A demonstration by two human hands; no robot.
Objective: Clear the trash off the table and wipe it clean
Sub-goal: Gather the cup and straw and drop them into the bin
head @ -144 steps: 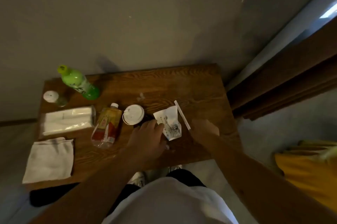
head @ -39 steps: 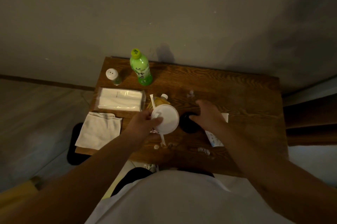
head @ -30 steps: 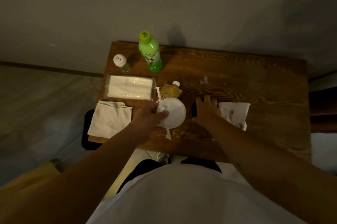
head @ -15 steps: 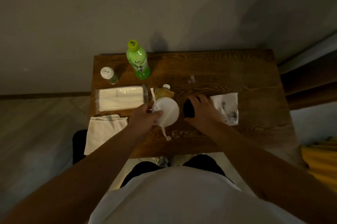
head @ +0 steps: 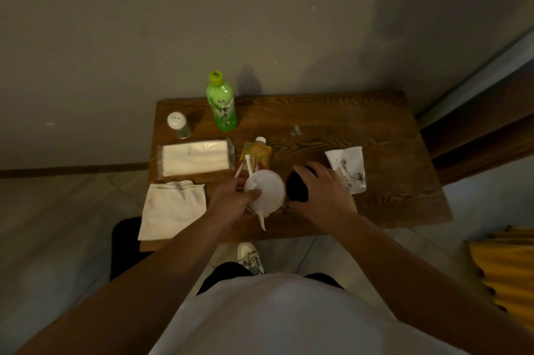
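Left hand (head: 231, 201): pinches white lid (head: 265, 192) and straw (head: 261, 220) above table (head: 390, 204) front edge. Right hand (head: 323, 195): curled round dark cup (head: 297, 188) standing beside lid. Risk: liquid left in uncovered cup spills if tipped; loosely pinched straw may drop

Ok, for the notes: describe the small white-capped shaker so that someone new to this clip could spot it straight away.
Start at the wooden table against the grey wall and go to its far left corner. There the shaker stands upright, left of the tall green bottle and just beyond the plastic-wrapped tissue pack. It is the shortest upright item, with a round white cap dotted with holes over a clear body.
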